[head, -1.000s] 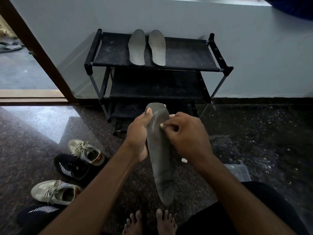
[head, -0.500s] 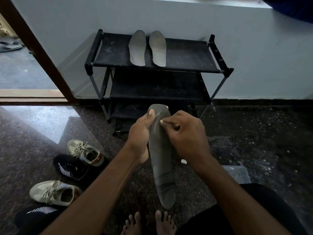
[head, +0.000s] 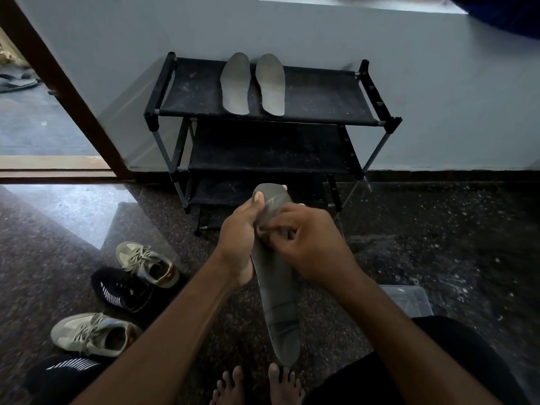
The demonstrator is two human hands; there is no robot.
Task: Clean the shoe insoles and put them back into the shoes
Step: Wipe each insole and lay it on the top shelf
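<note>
On the dark speckled floor before the shoe rack, the left hand clasps the grey insole upright while the right hand pinches something small and pale against it; better, I'd say, to brace firmly and rub in short strokes.

Glossy speckled stone floor; dusty cloth rack; matt insole.
</note>
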